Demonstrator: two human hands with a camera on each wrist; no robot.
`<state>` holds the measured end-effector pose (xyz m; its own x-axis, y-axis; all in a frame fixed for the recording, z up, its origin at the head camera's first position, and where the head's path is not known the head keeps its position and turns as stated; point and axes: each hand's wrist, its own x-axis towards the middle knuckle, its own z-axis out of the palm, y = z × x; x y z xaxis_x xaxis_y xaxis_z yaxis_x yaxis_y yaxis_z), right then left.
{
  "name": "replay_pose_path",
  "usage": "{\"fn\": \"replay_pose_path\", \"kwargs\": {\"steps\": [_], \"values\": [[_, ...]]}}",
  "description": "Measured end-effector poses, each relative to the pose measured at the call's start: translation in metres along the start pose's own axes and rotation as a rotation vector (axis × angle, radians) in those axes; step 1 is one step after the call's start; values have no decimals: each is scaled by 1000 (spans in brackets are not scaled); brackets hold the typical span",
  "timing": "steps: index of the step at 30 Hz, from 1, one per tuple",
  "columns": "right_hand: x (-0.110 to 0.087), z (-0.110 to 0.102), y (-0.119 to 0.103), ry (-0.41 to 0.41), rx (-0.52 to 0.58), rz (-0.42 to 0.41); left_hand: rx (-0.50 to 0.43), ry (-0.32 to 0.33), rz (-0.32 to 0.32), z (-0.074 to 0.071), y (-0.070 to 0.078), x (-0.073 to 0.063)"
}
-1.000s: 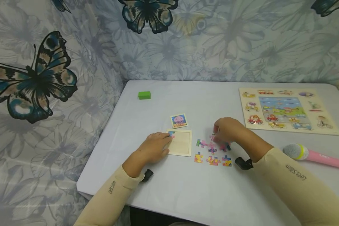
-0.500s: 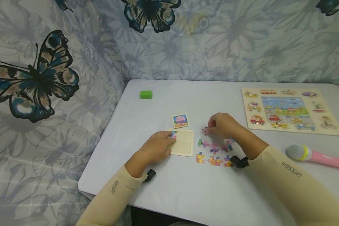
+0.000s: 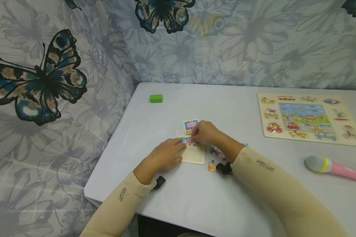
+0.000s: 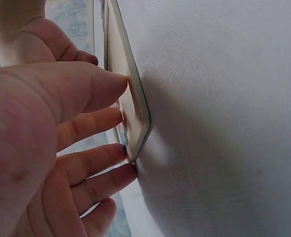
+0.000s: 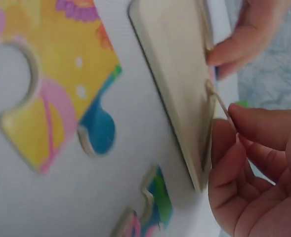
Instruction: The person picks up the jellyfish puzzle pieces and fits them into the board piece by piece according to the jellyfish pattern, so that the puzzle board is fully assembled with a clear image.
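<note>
Wooden tray (image 3: 195,156) against relaxed left hand (image 3: 165,154), 1 puzzle piece (image 3: 191,142) in pinch of right hand (image 3: 207,133)

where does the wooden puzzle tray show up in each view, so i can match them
Head: puzzle tray, just below centre.
Left wrist: puzzle tray, upper middle, seen nearly edge-on.
Right wrist: puzzle tray, upper middle, slanting.
Shared landmark: left hand, at the tray's edge in all three.
</note>
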<state>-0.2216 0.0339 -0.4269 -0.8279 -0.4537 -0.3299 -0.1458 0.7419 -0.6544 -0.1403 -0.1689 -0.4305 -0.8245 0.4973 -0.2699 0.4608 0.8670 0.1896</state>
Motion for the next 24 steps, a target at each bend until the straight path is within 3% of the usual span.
{"fn": "replay_pose_path", "kwargs": {"steps": [4,11,19,24], "values": [[3,6,-5,23,-104,2,-7,23,-5,0,0,3],[5,6,-15,33,-237,0,90,46,-3,0,2,7],[5,-2,-5,75,-228,77,103,46,-22,-2,7,10],[0,-4,0,105,-224,63,134,52,-44,-3,10,11]]}}
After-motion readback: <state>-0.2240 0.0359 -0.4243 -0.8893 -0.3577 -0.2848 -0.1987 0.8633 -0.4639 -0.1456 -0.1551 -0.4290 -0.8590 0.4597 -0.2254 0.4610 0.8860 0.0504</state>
